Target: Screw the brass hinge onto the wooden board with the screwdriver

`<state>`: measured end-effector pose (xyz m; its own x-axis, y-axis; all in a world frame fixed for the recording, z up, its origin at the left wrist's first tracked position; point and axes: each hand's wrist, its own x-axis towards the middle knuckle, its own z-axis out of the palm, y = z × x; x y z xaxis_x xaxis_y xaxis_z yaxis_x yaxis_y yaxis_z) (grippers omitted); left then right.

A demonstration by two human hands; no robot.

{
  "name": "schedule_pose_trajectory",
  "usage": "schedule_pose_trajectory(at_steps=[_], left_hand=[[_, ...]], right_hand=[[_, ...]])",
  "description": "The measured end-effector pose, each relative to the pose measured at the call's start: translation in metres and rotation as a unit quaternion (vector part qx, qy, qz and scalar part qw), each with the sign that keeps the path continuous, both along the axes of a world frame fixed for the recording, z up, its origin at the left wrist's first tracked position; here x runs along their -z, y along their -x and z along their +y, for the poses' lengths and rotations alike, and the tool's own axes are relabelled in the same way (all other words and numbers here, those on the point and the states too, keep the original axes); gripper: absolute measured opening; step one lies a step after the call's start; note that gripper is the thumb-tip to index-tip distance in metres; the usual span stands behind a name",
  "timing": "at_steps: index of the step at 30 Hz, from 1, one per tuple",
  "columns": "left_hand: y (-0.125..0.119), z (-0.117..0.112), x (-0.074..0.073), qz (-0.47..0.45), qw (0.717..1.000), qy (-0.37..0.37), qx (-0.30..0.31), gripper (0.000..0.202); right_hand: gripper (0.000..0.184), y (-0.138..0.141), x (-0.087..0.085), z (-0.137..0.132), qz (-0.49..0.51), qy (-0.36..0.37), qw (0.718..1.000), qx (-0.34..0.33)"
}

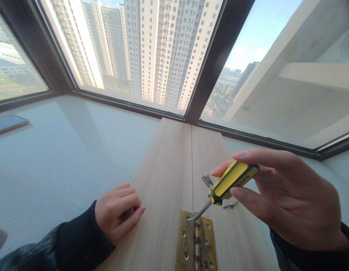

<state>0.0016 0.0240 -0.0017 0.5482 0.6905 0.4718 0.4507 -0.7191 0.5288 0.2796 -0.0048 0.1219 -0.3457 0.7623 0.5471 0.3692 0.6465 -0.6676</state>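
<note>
The right hand (287,199) grips a screwdriver (227,188) with a yellow and black handle, fingers wrapped around the handle and the thumb beneath it. The shaft slants down and to the left, and its tip meets the top edge of a brass hinge (196,242), at what looks like a screw in the left leaf. The hinge lies flat across the seam between 2 pale wooden boards (169,169), which run side by side away from it toward the window frame (211,71).

The left hand (118,212) is loosely clenched and holds nothing; it rests on the left board's edge, left of the hinge and well apart from it.

Loose screws (207,180) lie on the right board just beyond the hinge, with another screw (230,205) right of the screwdriver's shaft. A phone (7,123) lies on the white bench (64,150), far left of the hinge.
</note>
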Motion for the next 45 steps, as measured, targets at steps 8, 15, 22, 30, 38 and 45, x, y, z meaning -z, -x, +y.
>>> schedule_pose_trajectory(at_steps=[8,15,22,30,38,45], left_hand=[[0.0,0.0,0.002,-0.007,1.0,0.01,0.003,0.02],[0.001,0.0,0.002,-0.006,1.0,0.007,0.004,0.02],[0.001,0.0,0.002,-0.005,1.0,0.007,0.005,0.02],[0.001,0.0,0.001,-0.004,1.0,0.005,0.004,0.02],[0.002,0.0,0.0,0.004,1.0,-0.001,0.002,0.018],[-0.023,-0.001,-0.018,0.097,0.994,-0.021,0.054,0.015]], right_hand=[[0.044,0.0,0.0,0.0,0.018,-0.013,1.0,0.005],[0.045,0.0,0.0,0.001,-0.008,-0.007,1.0,0.0],[0.044,0.001,0.001,0.0,0.007,-0.016,1.0,0.005],[0.044,0.002,0.0,0.001,0.001,-0.008,1.0,0.001],[0.042,0.001,0.0,0.001,-0.013,0.001,1.0,0.011],[0.045,0.001,0.0,-0.001,-0.019,-0.001,1.0,-0.002]])
